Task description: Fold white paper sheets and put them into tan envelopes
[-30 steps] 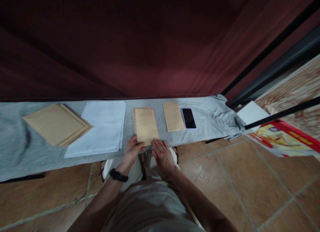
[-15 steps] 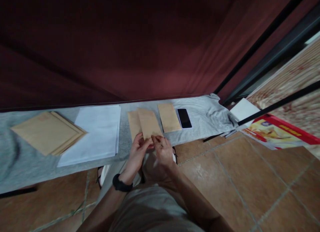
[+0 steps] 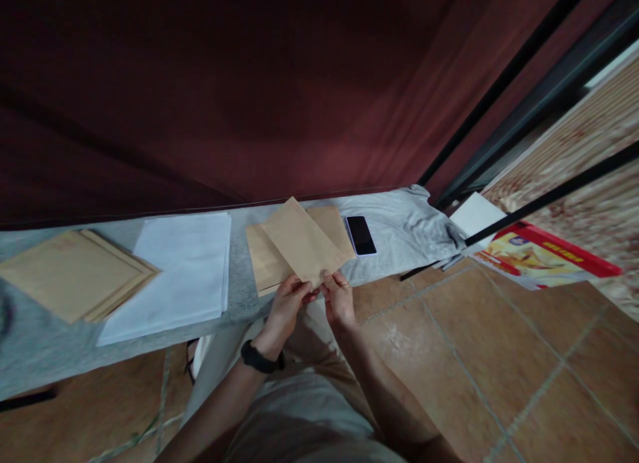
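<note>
Both hands pinch the near end of a brown paper envelope [image 3: 305,240], held tilted above the cloth-covered bench. My left hand [image 3: 288,306] grips its lower left corner, and my right hand [image 3: 339,301] has the lower right corner between thumb and fingers. Beneath it lies another brown envelope [image 3: 259,260], partly covered. A further brown envelope [image 3: 333,222] shows behind the held one on the right. Beside that lies a phone [image 3: 361,235] with a dark screen.
Left of my hands, a stack of brown envelopes [image 3: 70,273] overlaps white paper sheets [image 3: 182,267] on the grey cloth [image 3: 399,217]. A dark red curtain [image 3: 249,117] hangs behind. At right are black metal bars [image 3: 559,193] and a red and yellow box [image 3: 544,253] above the tiled floor.
The held envelope has turned and been raised, now showing its broad face and overlapping the right-hand envelope. My right hand has shifted to its lower right corner. The view has moved slightly right.
</note>
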The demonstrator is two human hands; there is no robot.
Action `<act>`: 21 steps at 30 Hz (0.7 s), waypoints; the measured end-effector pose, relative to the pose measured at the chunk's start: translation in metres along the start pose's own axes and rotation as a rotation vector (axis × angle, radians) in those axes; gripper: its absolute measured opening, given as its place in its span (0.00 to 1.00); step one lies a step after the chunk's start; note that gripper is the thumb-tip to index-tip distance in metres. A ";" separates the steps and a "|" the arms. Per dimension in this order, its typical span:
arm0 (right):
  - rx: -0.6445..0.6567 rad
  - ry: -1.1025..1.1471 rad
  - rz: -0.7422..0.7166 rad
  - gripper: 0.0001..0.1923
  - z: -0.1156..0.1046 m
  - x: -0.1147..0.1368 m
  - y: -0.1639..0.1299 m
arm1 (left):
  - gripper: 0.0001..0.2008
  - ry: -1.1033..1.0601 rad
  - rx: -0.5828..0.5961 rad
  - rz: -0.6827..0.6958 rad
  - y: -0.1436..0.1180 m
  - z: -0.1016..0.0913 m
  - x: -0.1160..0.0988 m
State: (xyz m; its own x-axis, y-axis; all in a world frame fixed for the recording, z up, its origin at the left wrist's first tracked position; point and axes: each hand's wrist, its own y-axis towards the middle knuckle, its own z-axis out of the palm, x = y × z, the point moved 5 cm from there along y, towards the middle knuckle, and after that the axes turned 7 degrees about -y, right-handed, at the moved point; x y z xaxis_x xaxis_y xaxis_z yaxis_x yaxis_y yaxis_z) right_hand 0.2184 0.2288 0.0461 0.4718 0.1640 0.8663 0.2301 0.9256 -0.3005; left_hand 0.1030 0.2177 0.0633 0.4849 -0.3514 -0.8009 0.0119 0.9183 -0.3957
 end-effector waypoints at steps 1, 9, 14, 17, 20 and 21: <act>0.003 0.006 0.011 0.15 -0.001 -0.002 0.000 | 0.18 0.007 0.000 0.007 0.002 0.000 0.000; -0.086 -0.092 0.042 0.19 -0.035 -0.006 0.024 | 0.19 0.173 -0.017 0.016 0.032 -0.014 0.003; -0.138 -0.116 0.118 0.20 -0.053 -0.004 0.049 | 0.17 0.232 -0.058 0.065 0.064 -0.008 0.002; -0.159 -0.137 0.124 0.19 -0.062 0.005 0.066 | 0.18 0.242 -0.068 0.070 0.085 0.002 0.005; -0.183 -0.149 0.112 0.18 -0.069 0.015 0.081 | 0.17 0.251 -0.074 0.082 0.101 0.011 0.008; -0.194 -0.153 0.105 0.18 -0.070 0.017 0.085 | 0.16 0.257 -0.079 0.087 0.105 0.013 0.010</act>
State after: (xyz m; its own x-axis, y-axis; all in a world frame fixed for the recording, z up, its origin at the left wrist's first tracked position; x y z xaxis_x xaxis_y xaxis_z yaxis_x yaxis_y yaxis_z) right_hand 0.3057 0.2858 0.0072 0.3708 0.3190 0.8722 0.3523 0.8207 -0.4499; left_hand 0.1203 0.3129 0.0195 0.2438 -0.3163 -0.9168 -0.0933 0.9333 -0.3468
